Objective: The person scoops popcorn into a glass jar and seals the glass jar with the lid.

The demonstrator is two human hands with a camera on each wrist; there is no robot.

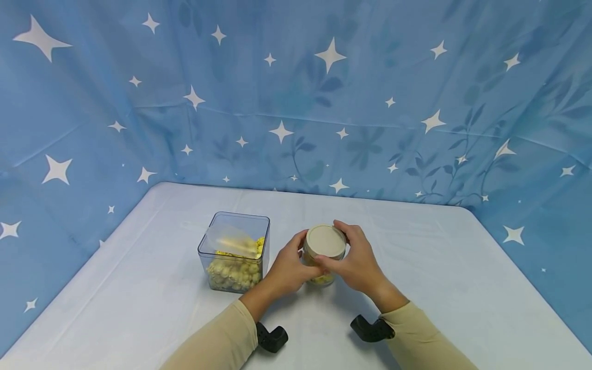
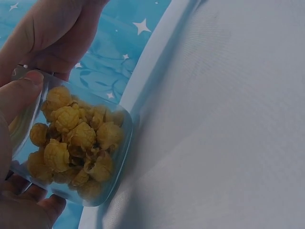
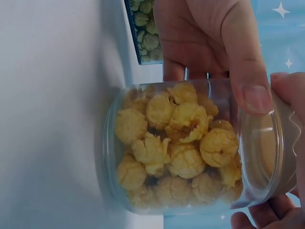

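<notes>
A clear jar [image 3: 171, 143] of yellow popcorn, topped by a cream lid [image 1: 326, 241], stands between both hands on the white table. My left hand [image 1: 290, 267] grips the jar's body from the left, its thumb lying across the near side below the lid. My right hand [image 1: 358, 259] holds the lid's rim, thumb at the front and fingers round the far right side. In the right wrist view the popcorn [image 3: 186, 160] fills most of the jar, with a gap under the lid.
To the left of the jar stands a clear square container [image 1: 203, 267] without a lid, holding popcorn and a yellow-printed plastic bag [image 1: 238, 244]. A white cloth covers the table [image 1: 139, 288]. Behind it hangs a blue curtain [image 1: 259, 92] with white stars.
</notes>
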